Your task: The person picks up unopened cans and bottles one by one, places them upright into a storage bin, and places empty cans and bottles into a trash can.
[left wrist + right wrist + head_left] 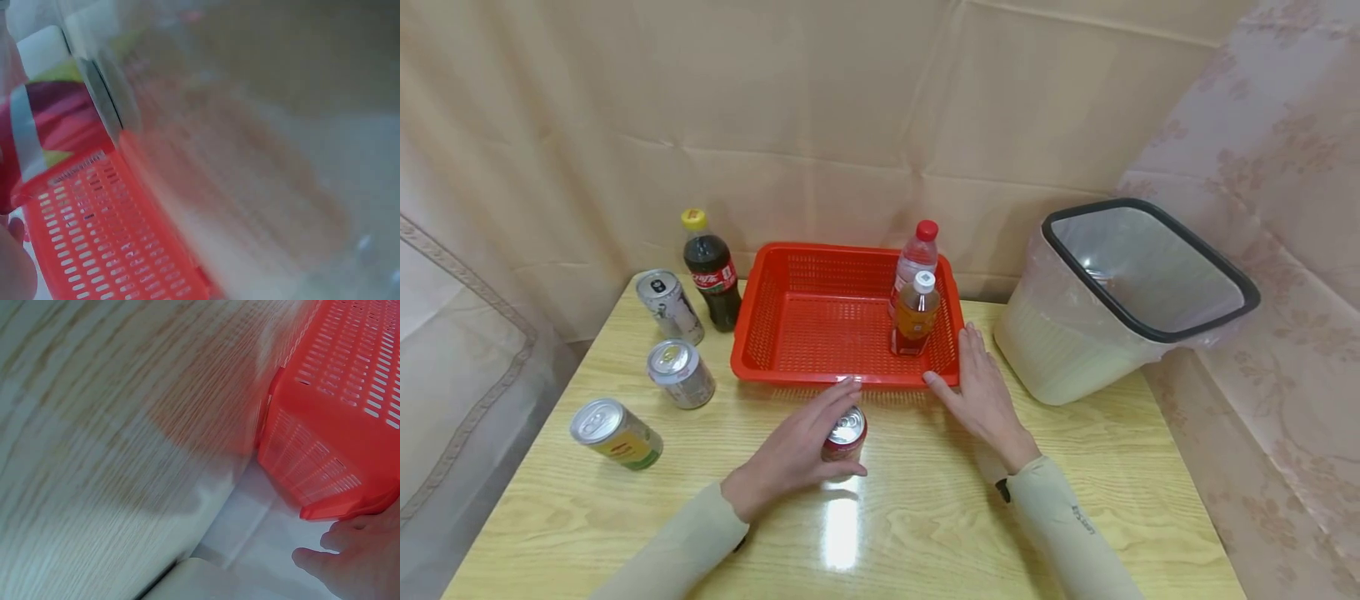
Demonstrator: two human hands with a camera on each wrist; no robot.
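Toward the far edge of the bench, a red basket is sitting with its long near side facing me. Just in front of that side, a red can is standing upright, and I am curving my left hand around it, fingers on the far side and thumb on the near side, set wide apart; I cannot tell from the feeds whether they are gripping the metal. My right hand is holding nothing: I am laying its straight fingers along the basket's right wall, the thumb spreading out to the near right corner. Inside the basket, at its right end, a white-capped bottle of brown drink is standing in front of a red-capped bottle. By the bench's far left corner, a cola bottle with a yellow cap is standing just left of the basket, next to a pale patterned can. Down the left edge, a silver can and then a yellow-and-green can are following. Toward the far right corner, a lined bin is leaning outward in my wide view, and a beige curtain is hanging behind everything.
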